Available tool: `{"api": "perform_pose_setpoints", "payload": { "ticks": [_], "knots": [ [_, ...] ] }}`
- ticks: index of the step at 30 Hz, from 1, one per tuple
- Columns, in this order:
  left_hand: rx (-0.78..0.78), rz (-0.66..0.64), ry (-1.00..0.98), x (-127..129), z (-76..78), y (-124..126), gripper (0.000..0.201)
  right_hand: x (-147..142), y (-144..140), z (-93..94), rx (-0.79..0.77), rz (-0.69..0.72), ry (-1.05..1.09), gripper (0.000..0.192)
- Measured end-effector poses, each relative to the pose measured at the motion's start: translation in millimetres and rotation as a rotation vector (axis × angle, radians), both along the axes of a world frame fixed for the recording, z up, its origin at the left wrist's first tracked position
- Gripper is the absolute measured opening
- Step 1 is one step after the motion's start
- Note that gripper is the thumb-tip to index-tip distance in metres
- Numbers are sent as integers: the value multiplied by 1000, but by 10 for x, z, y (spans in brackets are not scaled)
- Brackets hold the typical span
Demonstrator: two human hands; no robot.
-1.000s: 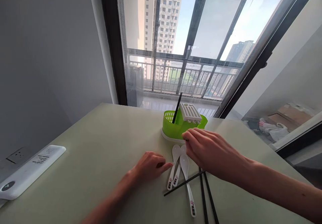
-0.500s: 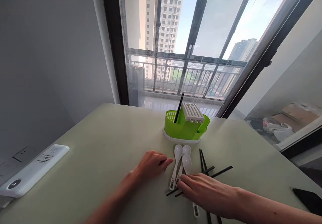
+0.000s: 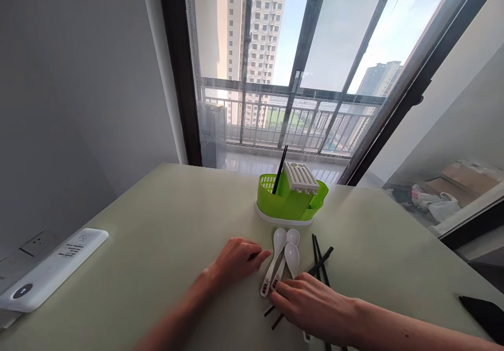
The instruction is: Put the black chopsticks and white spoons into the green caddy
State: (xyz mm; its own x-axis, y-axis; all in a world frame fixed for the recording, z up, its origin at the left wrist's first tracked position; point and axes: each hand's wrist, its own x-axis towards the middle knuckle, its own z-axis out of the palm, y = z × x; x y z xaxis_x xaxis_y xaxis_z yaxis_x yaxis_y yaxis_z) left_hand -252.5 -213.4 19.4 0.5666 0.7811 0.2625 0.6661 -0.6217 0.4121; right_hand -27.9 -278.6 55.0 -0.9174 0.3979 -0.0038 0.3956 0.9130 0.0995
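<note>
**On the pale tabletop [image 3: 189, 214]: right hand [image 3: 303, 301] over crossing chopsticks [image 3: 326, 256]**

Right fingers curl down around the slanting pair, seemingly to gather it; fingertips partly hidden, so cannot tell whether they pinch. Left hand [image 3: 238, 259] rests beside the spoons [image 3: 279, 239], fingers loosely folded, thumb out, nothing visible held; probably steadying the person. Three spoons: glossy white, oval bowls clustered toward the caddy [image 3: 289, 206], handles nearer the person, likely for easy reach. Lengthwise chopsticks [image 3: 315, 249]: dark, slender, beneath the slanting pair. Caddy: green, plastic-looking, perforated wall, presumably for draining; white slotted rack [image 3: 301, 176] on top.
</note>
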Motion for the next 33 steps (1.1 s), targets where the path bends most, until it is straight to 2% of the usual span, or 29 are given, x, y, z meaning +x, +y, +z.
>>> {"api": "perform_pose_setpoints", "payload": {
  "ticks": [3, 6, 10, 12, 14, 16, 19, 21, 23, 28, 33],
  "knots": [
    [15, 5, 16, 0, 14, -13, 49, 12, -3, 3, 19, -3, 1, 16],
    [35, 0, 23, 7, 9, -21, 49, 54, 19, 159, 47, -35, 11, 20],
    [43, 12, 30, 13, -4, -22, 50, 98, 90, 603, 75, -125, 77, 22],
    [26, 21, 36, 11, 4, -21, 50, 83, 124, 873, 78, -166, 199, 20],
    [-10, 26, 20, 8, 23, -20, 50, 35, 149, 1126, -33, -194, 370, 19],
    [-57, 42, -19, 6, 48, -20, 52, -42, 166, 1331, -221, -242, 546, 18],
    [-131, 75, -76, 10, 83, -24, 53, -198, 189, 1515, -352, -315, 817, 17],
    [-150, 97, -106, 15, 100, -31, 49, -313, 220, 1565, -369, -339, 959, 18],
    [-137, 137, -154, 18, 110, -37, 40, -423, 279, 1574, -455, -370, 1053, 23],
    [-1, 186, -365, -5, 87, -17, 21, -637, 540, 1476, -738, -408, 1304, 56],
    [181, 220, -498, -39, 23, 51, 38, -792, 771, 1310, -904, -433, 1380, 62]
  ]
}}
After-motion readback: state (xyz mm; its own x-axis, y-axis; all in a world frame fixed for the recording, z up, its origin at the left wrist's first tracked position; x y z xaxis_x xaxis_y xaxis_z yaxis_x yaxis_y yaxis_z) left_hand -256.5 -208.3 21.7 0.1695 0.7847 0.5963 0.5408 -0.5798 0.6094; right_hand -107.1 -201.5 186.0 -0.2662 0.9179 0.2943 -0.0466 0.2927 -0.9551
